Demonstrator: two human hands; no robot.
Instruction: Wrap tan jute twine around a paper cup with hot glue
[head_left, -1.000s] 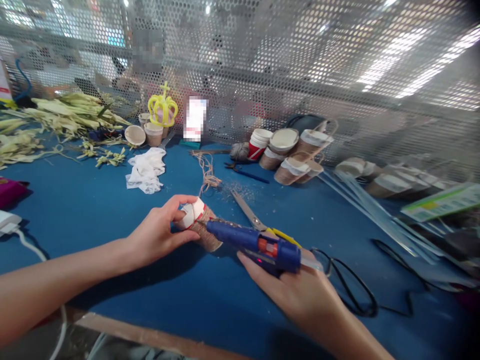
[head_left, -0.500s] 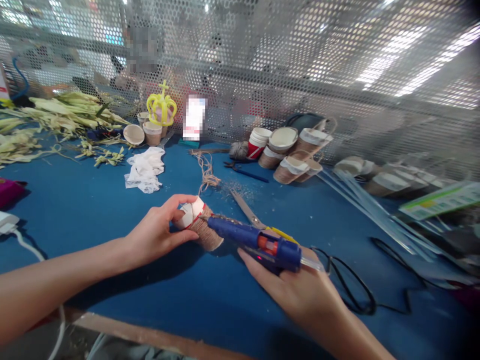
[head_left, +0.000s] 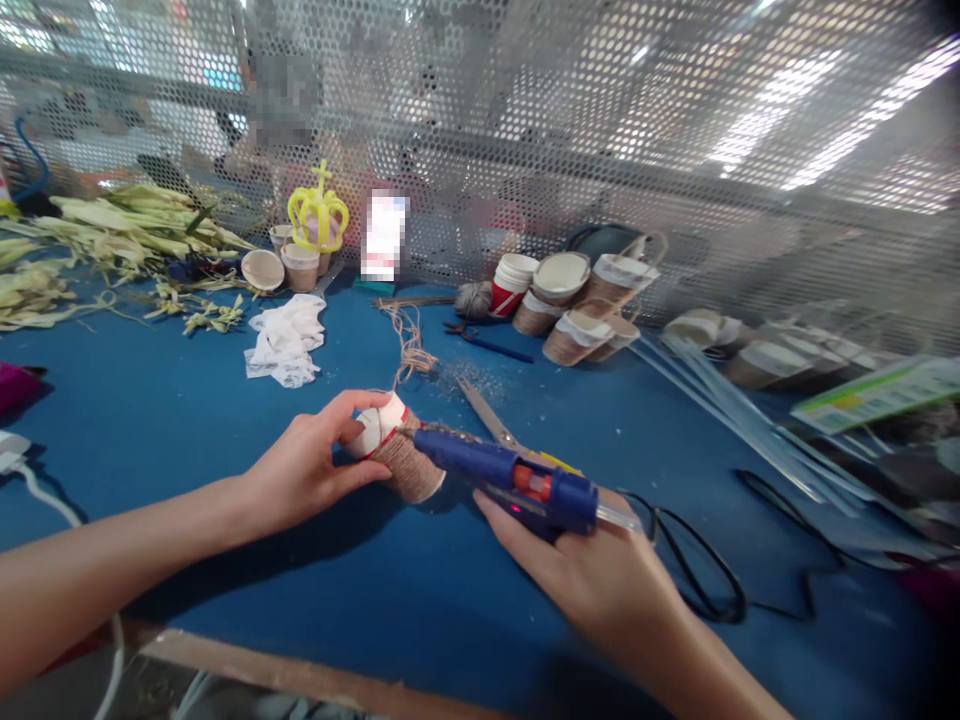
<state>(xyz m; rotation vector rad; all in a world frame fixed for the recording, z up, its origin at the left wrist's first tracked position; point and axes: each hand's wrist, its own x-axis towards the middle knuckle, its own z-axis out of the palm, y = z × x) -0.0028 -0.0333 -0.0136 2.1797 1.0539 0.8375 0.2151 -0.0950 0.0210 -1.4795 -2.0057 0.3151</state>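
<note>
Barely shifted, glue gun (head_left: 510, 478) (right hand (head_left: 600, 580)) touches cup (head_left: 397, 458) in left hand (head_left: 307, 472).

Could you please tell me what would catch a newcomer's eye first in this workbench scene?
At the centre, the left hand holds a white paper cup half wrapped in brown twine on its side, while the right hand holds a blue hot glue gun with its nozzle at it. Farther back, a yellow crown-shaped ornament stands left and a heap of twine-wrapped cups lies right of centre.
</note>
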